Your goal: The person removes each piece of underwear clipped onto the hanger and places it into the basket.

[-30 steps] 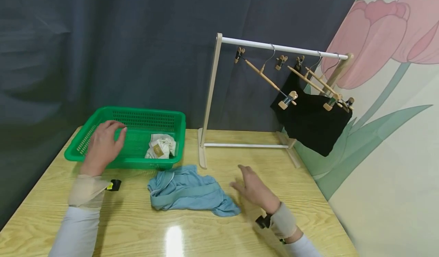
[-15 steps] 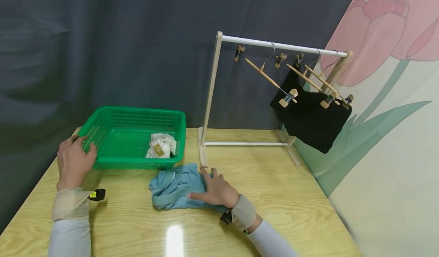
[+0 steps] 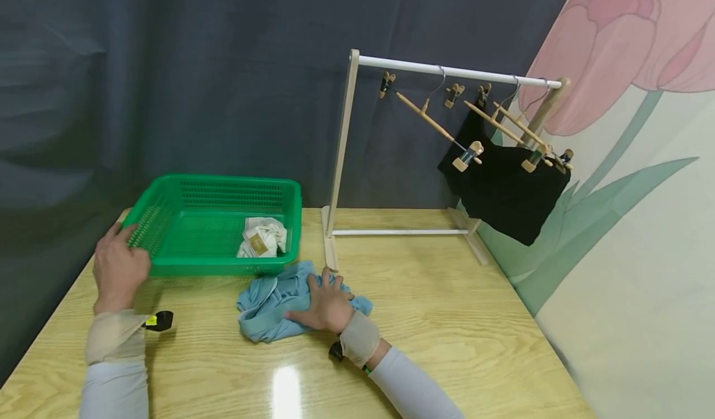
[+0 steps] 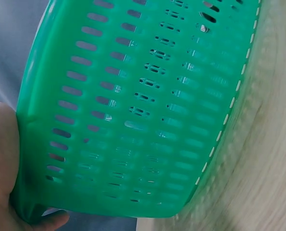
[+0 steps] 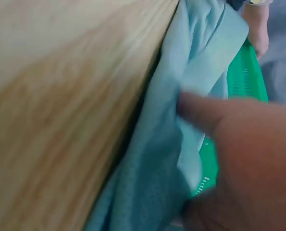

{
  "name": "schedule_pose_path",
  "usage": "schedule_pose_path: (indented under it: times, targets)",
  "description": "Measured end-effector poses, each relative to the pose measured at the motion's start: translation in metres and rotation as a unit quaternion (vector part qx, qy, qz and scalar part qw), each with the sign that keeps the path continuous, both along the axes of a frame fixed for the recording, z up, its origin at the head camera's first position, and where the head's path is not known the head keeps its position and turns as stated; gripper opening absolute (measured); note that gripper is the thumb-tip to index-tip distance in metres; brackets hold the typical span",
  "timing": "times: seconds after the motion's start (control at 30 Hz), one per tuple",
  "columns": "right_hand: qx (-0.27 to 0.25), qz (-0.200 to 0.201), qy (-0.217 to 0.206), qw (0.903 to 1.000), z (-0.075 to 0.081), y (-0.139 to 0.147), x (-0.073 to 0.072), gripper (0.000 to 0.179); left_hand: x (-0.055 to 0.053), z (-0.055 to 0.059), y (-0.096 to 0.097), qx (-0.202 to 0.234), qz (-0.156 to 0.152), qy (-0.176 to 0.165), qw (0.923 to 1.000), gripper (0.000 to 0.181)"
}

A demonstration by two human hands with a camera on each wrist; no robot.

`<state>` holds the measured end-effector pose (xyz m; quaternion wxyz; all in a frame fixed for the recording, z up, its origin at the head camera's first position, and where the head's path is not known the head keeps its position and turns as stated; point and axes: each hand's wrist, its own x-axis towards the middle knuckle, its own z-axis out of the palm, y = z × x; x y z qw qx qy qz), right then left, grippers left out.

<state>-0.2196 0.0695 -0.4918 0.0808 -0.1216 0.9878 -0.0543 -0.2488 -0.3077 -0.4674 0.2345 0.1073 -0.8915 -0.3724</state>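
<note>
At the left front corner of the green plastic basket (image 3: 223,265), my left hand (image 3: 118,269) grips the rim. In the left wrist view the slotted basket wall (image 4: 118,110) fills the middle, and the hand (image 4: 1,168) wraps the rim at lower left. A crumpled light blue garment (image 3: 274,313) lies on the table in front of the basket. My right hand (image 3: 323,304) rests on it from above with the fingers spread. Close up in the right wrist view, the right hand (image 5: 248,149) touches the blue folds (image 5: 152,154); part of it is blurred.
A white bundled cloth (image 3: 264,238) with a tan label lies inside the basket. Right of it stands a rack (image 3: 424,67) with clip hangers (image 3: 426,116) and a hanging black garment (image 3: 505,189). A dark curtain (image 3: 234,84) is behind; a painted wall (image 3: 631,251) bounds the right.
My left hand moved from over the basket to its left front corner and took hold of the rim. My right hand moved left onto the blue garment, whose right end has bunched inward.
</note>
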Motion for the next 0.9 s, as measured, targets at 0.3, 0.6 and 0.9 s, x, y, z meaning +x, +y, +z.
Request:
schedule_pose_path:
  times: [0.3, 0.6, 0.9]
  targets:
    - [-0.015, 0.052, -0.01, 0.9985, -0.003, -0.009, -0.005, 0.048, -0.002, -0.003, 0.001, 0.01, 0.006, 0.008, 0.9999, 0.067]
    - [-0.093, 0.142, -0.029, 0.9851, -0.003, -0.001, -0.017, 0.066, -0.004, -0.004, 0.001, 0.021, 0.008, 0.036, 0.9991, 0.063]
    - [-0.231, 0.169, 0.032, 0.9576, 0.003, 0.013, -0.033, 0.033, -0.004, -0.005, 0.001, 0.022, 0.012, 0.046, 0.9987, 0.061]
